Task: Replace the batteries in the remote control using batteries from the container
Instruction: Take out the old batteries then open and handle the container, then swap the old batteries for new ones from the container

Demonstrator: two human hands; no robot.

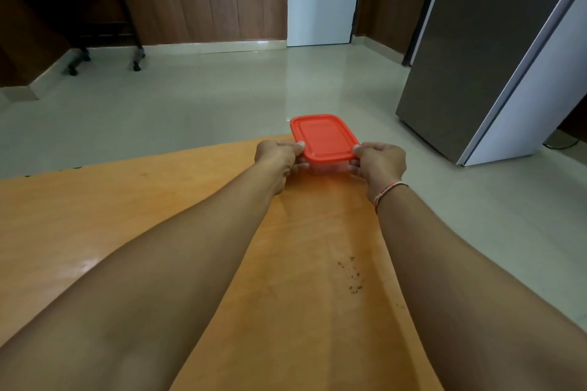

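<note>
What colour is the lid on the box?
The lid is red-orange, plain with no pattern, seen in the head view.

An orange wooden table point(95, 216) juts over pale floor point(190, 98); a grey refrigerator point(476, 51) stands right, a black wheeled stand point(95, 19) far left.

Smooth plastic lid point(323, 137), glossy wooden table point(133, 213)

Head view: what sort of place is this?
Probably a home kitchen or dining area: a tall grey refrigerator, a wooden table holding a red-lidded container, a polished tile floor.
</note>
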